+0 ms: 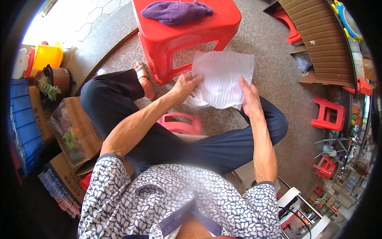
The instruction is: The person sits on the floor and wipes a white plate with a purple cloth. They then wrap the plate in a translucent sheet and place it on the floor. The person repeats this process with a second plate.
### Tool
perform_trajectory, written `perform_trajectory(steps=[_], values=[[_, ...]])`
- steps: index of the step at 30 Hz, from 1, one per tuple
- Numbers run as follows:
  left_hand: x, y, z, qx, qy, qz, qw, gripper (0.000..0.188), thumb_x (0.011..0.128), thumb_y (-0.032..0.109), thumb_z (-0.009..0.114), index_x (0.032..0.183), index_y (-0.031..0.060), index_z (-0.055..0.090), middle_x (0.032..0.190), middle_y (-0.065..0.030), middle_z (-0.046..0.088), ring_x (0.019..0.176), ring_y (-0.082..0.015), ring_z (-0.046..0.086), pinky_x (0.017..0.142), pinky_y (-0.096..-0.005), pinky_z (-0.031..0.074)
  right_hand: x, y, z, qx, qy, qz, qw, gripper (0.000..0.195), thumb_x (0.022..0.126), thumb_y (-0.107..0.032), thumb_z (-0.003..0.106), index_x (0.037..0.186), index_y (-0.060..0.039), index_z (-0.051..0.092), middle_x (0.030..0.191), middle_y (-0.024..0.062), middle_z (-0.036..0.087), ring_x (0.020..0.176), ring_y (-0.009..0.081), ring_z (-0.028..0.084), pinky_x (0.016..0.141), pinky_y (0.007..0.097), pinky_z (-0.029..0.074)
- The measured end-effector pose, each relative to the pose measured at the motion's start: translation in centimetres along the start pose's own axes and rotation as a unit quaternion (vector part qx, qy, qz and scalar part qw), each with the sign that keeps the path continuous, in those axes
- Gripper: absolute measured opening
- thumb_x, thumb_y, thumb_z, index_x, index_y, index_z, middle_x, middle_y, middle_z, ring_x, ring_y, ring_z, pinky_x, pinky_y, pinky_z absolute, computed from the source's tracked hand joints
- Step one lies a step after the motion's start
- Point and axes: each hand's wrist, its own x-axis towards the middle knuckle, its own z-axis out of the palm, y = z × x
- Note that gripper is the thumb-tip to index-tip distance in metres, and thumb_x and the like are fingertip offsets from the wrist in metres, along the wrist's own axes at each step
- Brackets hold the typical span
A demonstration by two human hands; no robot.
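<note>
Between my hands is a white, translucent sheet of thin packing material (222, 77), with a round outline showing through it. My left hand (187, 85) pinches its left edge, and my right hand (250, 97) grips the lower right edge with the thumb on top. Below and left of the sheet, a white round item (197, 100), perhaps a plate or lid, shows in part; what supports it is hidden. Beyond the sheet stands a red plastic stool (191, 33) with a crumpled purple cloth (176, 12) on its seat.
A pink plastic stool or chair part (182, 122) shows between my legs. At left are a blue crate (25, 119), a plastic-covered cardboard box (80, 125) and a potted plant (49, 86). A red stool (328, 113) and a large brown ridged panel (322, 41) are at right.
</note>
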Motion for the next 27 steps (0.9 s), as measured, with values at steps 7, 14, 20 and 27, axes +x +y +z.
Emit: perform_trajectory(steps=[7, 14, 20, 27], values=[[-0.4, 0.8, -0.2, 0.017, 0.075, -0.004, 0.997, 0.037, 0.108, 0.035, 0.069, 0.116, -0.0014, 0.074, 0.080, 0.0001, 0.069, 0.056, -0.0069, 0.055, 0.045, -0.0253, 0.038, -0.9, 2.5, 0.3, -0.035, -0.077, 0.019, 0.996, 0.052, 0.100, -0.034, 0.083, 0.138, -0.0018, 0.066, 0.122, 0.0058, 0.075, 0.110, 0.0161, 0.073, 0.093, 0.0339, 0.059], [-0.1, 0.7, -1.0, -0.025, 0.054, -0.022, 0.998, 0.034, 0.106, 0.036, 0.073, 0.116, 0.0035, 0.075, 0.081, 0.0008, 0.069, 0.056, -0.0062, 0.054, 0.047, -0.0244, 0.036, -0.3, 2.9, 0.0, -0.156, 0.043, -0.015, 0.987, 0.032, 0.103, -0.034, 0.078, 0.114, -0.0047, 0.073, 0.084, -0.0020, 0.069, 0.057, 0.0036, 0.052, 0.046, 0.0217, 0.037], [-1.0, 1.7, 0.2, -0.107, -0.072, -0.136, 0.982, 0.037, 0.101, 0.037, 0.081, 0.120, 0.0066, 0.071, 0.090, -0.0005, 0.071, 0.059, -0.0098, 0.057, 0.050, -0.0265, 0.040, -0.2, 2.9, -0.4, -0.160, 0.059, -0.056, 0.984, 0.027, 0.105, -0.028, 0.075, 0.112, -0.0028, 0.073, 0.081, -0.0015, 0.066, 0.054, 0.0045, 0.050, 0.044, 0.0227, 0.038], [-0.9, 0.7, -0.8, 0.037, -0.172, -0.158, 0.972, 0.024, 0.104, 0.031, 0.078, 0.097, 0.0080, 0.075, 0.076, -0.0016, 0.068, 0.055, -0.0111, 0.055, 0.051, -0.0265, 0.039, 0.5, 2.1, -1.4, -0.130, 0.091, -0.056, 0.986, 0.030, 0.104, -0.032, 0.077, 0.112, -0.0033, 0.074, 0.078, -0.0039, 0.063, 0.056, 0.0033, 0.047, 0.046, 0.0226, 0.034]])
